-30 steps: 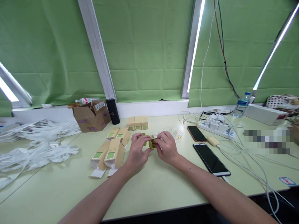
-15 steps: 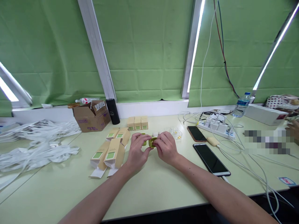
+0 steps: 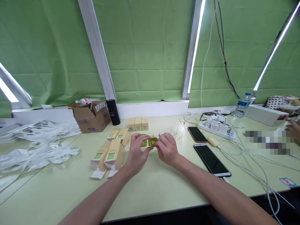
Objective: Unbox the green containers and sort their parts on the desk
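Between my two hands is a small olive-green square case [image 3: 152, 142], its hollow side facing me. My left hand [image 3: 138, 152] pinches its left edge between thumb and fingers. The fingertips of my right hand [image 3: 167, 148] close on its right side and reach to its inside; what they touch there is too small to make out. A second green piece [image 3: 144, 143] shows behind my left fingers, partly hidden. Just beyond the right hand lie clear plastic holders [image 3: 178, 136] with small gold-coloured bits.
Open-ended kraft boxes [image 3: 114, 153] lie left of my hands; three small closed boxes [image 3: 138, 124] stand behind. Two phones [image 3: 212, 160] and a cabled power strip [image 3: 217, 127] are at right. White straps [image 3: 42, 153], a carton [image 3: 92, 117] and a black bottle [image 3: 113, 112] are left. Another person's hand [image 3: 294, 129] shows far right.
The green case has tilted so that more of its inside faces me. Both hands stay in nearly the same place.
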### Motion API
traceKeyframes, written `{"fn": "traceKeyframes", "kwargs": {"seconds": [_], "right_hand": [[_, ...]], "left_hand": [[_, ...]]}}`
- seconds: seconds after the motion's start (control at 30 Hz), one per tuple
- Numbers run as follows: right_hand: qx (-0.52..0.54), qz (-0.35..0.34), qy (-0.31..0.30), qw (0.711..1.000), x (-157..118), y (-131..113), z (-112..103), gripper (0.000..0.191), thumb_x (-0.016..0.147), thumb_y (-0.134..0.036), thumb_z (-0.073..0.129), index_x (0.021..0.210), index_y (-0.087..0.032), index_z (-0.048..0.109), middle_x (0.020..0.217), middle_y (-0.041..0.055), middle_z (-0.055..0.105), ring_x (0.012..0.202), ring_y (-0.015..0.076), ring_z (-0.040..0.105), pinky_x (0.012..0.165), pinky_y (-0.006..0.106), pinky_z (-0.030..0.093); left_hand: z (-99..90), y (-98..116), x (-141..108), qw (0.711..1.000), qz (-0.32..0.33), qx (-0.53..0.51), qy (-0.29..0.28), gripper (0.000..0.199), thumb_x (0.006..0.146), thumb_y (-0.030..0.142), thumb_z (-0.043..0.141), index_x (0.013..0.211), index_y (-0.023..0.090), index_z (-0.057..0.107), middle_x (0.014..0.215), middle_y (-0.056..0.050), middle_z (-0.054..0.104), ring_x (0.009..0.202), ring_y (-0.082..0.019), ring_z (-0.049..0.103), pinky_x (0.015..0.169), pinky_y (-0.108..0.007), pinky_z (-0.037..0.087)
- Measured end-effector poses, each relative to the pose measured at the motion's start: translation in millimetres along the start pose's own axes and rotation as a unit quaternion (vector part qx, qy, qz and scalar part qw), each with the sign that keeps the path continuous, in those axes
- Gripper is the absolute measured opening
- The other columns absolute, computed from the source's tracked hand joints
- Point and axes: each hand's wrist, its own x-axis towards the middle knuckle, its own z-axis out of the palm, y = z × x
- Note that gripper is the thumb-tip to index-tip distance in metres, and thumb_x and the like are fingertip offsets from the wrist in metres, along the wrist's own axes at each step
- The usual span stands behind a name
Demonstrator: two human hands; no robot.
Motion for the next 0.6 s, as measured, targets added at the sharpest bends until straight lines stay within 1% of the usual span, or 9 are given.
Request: {"fn": "traceKeyframes", "kwargs": {"seconds": [0.23, 0.3, 0.4, 0.5, 0.6], "right_hand": [[-0.013, -0.011, 0.013, 1.0, 1, -1, -1, 0.021, 0.1, -0.013, 0.055, 0.083, -0.022, 0.063, 0.078, 0.0061, 0.059, 0.08, 0.0225, 0.049, 0.072, 0.038, 0.038], [-0.009, -0.018, 0.028, 0.999, 2, -3, -2, 0.018, 0.099, -0.012, 0.058, 0.084, -0.02, 0.064, 0.078, 0.0059, 0.059, 0.08, 0.0219, 0.048, 0.072, 0.037, 0.038], [0.0, -0.025, 0.052, 0.998, 4, -5, -3, 0.016, 0.097, -0.01, 0.06, 0.086, -0.02, 0.064, 0.079, 0.0059, 0.06, 0.081, 0.0218, 0.05, 0.072, 0.037, 0.04], [0.011, -0.004, 0.069, 0.998, 4, -3, -3, 0.014, 0.097, -0.01, 0.06, 0.09, -0.021, 0.065, 0.079, 0.0055, 0.06, 0.082, 0.0222, 0.053, 0.073, 0.037, 0.042], [0.022, 0.033, 0.082, 0.996, 3, 1, -3, 0.013, 0.097, -0.009, 0.06, 0.094, -0.022, 0.065, 0.082, 0.0055, 0.064, 0.084, 0.022, 0.056, 0.075, 0.037, 0.045]], "left_hand": [[-0.2, -2, -1, 1.0, -0.02, 0.003, -0.007, 0.037, 0.083, 0.01, 0.074, 0.117, 0.025, 0.069, 0.113, -0.006, 0.075, 0.117, -0.028, 0.055, 0.1, -0.048, 0.053], [-0.4, -5, -2, 0.999, -0.04, 0.006, -0.003, 0.036, 0.084, 0.011, 0.074, 0.116, 0.025, 0.069, 0.113, -0.006, 0.074, 0.118, -0.027, 0.056, 0.102, -0.047, 0.053], [-1.4, -11, -1, 0.996, -0.093, 0.016, 0.004, 0.035, 0.083, 0.014, 0.075, 0.116, 0.026, 0.069, 0.113, -0.005, 0.072, 0.119, -0.027, 0.058, 0.102, -0.044, 0.053], [-2.9, -12, 1, 0.99, -0.137, 0.03, 0.012, 0.036, 0.083, 0.018, 0.077, 0.117, 0.028, 0.07, 0.114, -0.006, 0.068, 0.12, -0.026, 0.058, 0.101, -0.042, 0.053], [-4.6, -8, 3, 0.987, -0.16, 0.026, 0.018, 0.041, 0.084, 0.022, 0.076, 0.124, 0.029, 0.069, 0.116, -0.006, 0.065, 0.119, -0.026, 0.06, 0.102, -0.041, 0.053]]}}
